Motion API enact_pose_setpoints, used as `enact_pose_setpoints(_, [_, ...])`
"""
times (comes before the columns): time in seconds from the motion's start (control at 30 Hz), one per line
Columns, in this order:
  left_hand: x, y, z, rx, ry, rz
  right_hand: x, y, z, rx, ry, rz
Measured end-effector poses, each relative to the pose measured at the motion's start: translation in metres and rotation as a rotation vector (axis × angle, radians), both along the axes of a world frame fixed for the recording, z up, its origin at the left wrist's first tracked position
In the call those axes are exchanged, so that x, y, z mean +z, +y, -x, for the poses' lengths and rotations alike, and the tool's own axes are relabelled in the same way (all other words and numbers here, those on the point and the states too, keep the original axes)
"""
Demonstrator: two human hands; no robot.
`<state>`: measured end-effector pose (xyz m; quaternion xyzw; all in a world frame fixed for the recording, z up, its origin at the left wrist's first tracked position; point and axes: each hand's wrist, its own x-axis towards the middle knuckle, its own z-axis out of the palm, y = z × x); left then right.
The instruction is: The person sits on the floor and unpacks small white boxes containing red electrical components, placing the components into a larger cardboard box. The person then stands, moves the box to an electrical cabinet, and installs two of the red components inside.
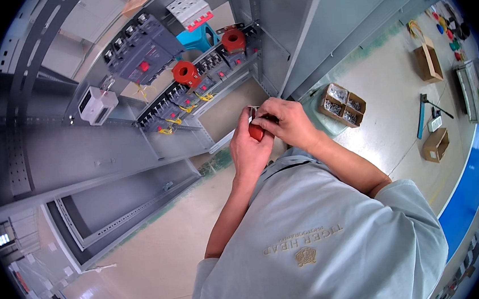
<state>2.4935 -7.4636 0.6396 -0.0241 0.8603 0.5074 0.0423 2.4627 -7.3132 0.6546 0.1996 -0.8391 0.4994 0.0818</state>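
My left hand (246, 151) is wrapped round a red current transformer (256, 132), of which only a rounded red side shows between my fingers. Coming in from the right, my right hand (289, 123) has its fingers curled and pressed at the top of that part, against a small dark and silvery piece too hidden to name. Both hands meet in front of my waist, just before the grey metal cabinet (308, 24). Inside it, two red ring-shaped transformers (185, 73) sit by a row of dark circuit breakers (209, 66) with yellow wires.
A large dark breaker (142, 50), a white meter (98, 106) and a white breaker with red levers (190, 10) are mounted in the cabinet. A blue stool (198, 37) stands behind. To the right are a divided box of fasteners (343, 105), cardboard boxes (428, 63) and a blue-handled tool (422, 116).
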Motion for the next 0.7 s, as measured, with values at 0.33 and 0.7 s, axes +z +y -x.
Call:
enact_pose_setpoints(0.33, [0.02, -0.017, 0.002, 0.023, 0.143, 0.234, 0.0, -0.022, 0.005, -0.186, 0.078, -0.045])
enact_pose_setpoints(0.7, [0.004, -0.031, 0.014, -0.003, -0.057, -0.088, -0.026, -0.01, 0.022, -0.033, -0.264, 0.17])
